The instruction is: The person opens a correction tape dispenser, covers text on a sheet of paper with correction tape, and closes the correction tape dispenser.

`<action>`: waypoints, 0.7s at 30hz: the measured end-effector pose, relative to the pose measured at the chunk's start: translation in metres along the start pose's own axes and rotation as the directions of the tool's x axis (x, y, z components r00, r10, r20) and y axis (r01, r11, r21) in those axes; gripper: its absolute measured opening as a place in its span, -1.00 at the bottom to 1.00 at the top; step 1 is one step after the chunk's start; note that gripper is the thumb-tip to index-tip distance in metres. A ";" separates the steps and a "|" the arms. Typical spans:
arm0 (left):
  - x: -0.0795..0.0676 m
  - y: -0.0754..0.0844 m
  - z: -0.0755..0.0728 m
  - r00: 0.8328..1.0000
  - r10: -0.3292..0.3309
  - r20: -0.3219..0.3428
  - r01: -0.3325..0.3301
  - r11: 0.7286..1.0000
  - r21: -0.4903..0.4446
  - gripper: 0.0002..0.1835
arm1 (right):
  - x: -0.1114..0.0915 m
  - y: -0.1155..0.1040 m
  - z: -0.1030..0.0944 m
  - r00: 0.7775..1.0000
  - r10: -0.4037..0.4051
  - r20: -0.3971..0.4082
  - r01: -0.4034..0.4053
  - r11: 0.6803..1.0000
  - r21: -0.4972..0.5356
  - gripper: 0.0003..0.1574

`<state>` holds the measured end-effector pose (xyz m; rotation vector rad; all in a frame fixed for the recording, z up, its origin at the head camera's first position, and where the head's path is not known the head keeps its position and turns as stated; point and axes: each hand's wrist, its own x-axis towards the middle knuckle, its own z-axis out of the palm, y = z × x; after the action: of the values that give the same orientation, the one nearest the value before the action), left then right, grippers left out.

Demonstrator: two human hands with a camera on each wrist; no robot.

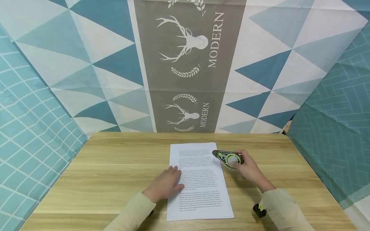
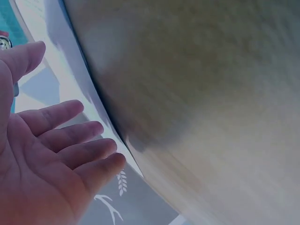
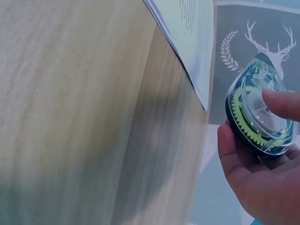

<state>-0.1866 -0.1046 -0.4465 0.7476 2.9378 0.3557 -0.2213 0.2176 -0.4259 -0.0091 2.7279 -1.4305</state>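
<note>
A stack of printed paper sheets [image 1: 199,179] lies on the wooden table in the head view. My left hand [image 1: 165,183] is at its left edge, fingers straight and spread, the tips overlapping the print. In the left wrist view the palm of the left hand [image 2: 51,164] shows, holding nothing. My right hand [image 1: 249,166] grips a correction tape dispenser [image 1: 228,158] above the upper right edge of the stack, its dark tip pointing left. From the right wrist view, the thumb presses on the clear case of the correction tape [image 3: 262,108], where a yellow-green gear shows; fingers curl beneath it.
The wooden table [image 1: 124,166] stretches to both sides of the stack. Behind it hangs a patterned cloth [image 1: 188,80] with deer heads and triangles, and blue-green tiled cloths [image 1: 341,122] stand at the sides. A black wrist device [image 1: 259,210] sits below the right sleeve.
</note>
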 end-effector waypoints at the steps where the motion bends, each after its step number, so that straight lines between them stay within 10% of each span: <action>1: 0.000 -0.001 -0.001 1.000 0.006 -0.014 -0.007 1.000 -0.009 -0.38 | 0.000 -0.001 0.001 1.000 -0.009 0.002 0.009 1.000 0.008 -0.39; 21: 0.001 -0.011 -0.020 0.976 -0.014 -0.216 -0.031 0.978 -0.205 -0.54 | -0.002 -0.022 0.019 0.982 -0.163 0.091 0.153 0.982 0.110 -0.58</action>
<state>-0.1953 -0.1179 -0.4304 0.7358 3.0286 0.7772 -0.2184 0.1898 -0.4188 -0.2914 2.6220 -1.5620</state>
